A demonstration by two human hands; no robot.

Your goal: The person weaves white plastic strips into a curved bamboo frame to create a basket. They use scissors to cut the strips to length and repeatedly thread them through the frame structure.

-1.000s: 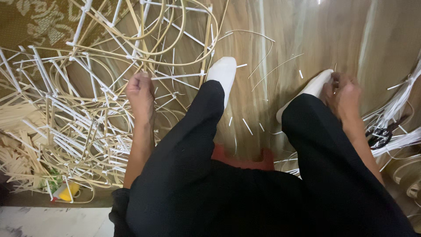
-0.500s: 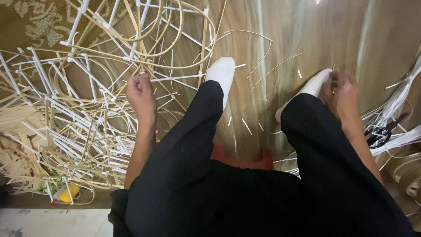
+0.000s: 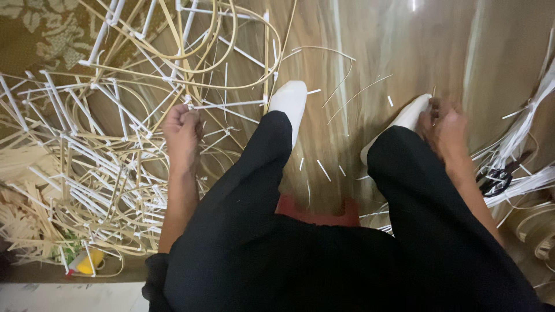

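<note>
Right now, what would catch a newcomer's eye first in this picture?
A big tangle of pale cane strips sprawls over the shiny floor at left. The left hand is closed among the strips, while the right hand rests by a white-socked foot. Black trousers fill the foreground.

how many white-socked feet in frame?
2. One white-socked foot at centre, near the left hand; the other to the right, touched by the right hand.
</note>
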